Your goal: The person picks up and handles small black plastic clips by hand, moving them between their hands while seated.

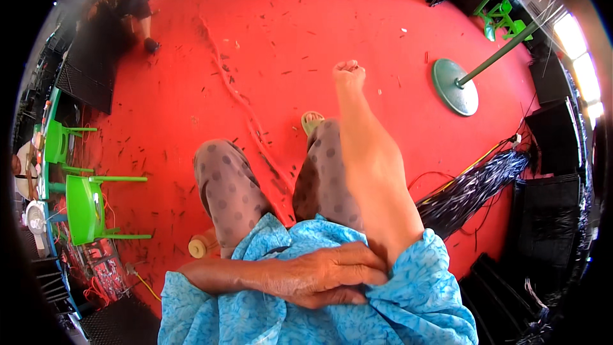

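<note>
My right hand (349,74) is stretched out ahead of me over the red floor (255,38), its fingers curled into a fist with nothing visible in it. My left hand (325,276) lies across my waist on my blue patterned shirt (408,300), fingers extended and pressed against the fabric beside my right upper arm. It holds nothing that I can see. Below are my dotted grey trousers (230,185) and a green sandal (311,120) on one foot.
Two green plastic chairs (83,207) stand at the left edge. A green round base with a pole (454,86) sits at the right, near a bundle of dark cables (476,185) and black crates (552,131). Another person (131,13) is at the far left. Small debris litters the floor.
</note>
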{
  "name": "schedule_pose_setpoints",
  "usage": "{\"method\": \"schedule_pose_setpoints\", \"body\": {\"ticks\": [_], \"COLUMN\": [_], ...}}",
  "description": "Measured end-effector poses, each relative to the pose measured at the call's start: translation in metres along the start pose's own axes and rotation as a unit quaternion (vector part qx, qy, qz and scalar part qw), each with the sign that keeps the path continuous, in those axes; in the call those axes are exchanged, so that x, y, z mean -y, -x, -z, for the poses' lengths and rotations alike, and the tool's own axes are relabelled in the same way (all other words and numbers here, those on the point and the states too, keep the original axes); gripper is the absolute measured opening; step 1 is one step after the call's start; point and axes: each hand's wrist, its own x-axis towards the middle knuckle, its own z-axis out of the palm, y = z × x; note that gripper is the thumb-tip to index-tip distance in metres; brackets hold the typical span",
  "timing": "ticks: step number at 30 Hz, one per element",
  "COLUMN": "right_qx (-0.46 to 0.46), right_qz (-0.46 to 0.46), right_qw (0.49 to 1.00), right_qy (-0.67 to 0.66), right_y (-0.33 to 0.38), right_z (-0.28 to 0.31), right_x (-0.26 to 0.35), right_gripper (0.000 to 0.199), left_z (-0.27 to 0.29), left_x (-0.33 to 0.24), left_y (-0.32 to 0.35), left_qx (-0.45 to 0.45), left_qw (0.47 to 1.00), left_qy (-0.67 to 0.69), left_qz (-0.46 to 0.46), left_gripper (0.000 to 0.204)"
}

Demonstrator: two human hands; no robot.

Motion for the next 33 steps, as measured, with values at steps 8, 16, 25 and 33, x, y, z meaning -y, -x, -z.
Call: {"method": "schedule_pose_setpoints", "body": {"ticks": [8,16,25,33], "right_qx": [-0.053,-0.019,-0.077,-0.063], "right_qz": [0.023,0.019,0.023,0.012], "right_qw": [0.997,0.996,0.995,0.997], "right_qy": [-0.047,-0.086,-0.058,-0.044], "right_y": [0.065,0.063,0.072,0.083], "right_z": [0.054,0.047,0.034,0.035], "right_x": [-0.038,-0.029,-0.026,-0.036], "right_gripper": [0.016,0.028,0.028,0.014], "left_z": [0.027,-0.002,0.015,0.066], "left_x": [0.052,0.015,0.056,0.126], "left_y": [0.016,-0.001,-0.038,-0.044], "left_qx": [-0.22,-0.007,0.022,-0.057], "left_qw": [0.899,0.989,0.956,0.891], "left_qy": [-0.346,-0.146,-0.29,-0.433], "left_qz": [0.154,0.02,0.034,0.123], "left_gripper": [0.046,0.038,0.057,0.044]}}
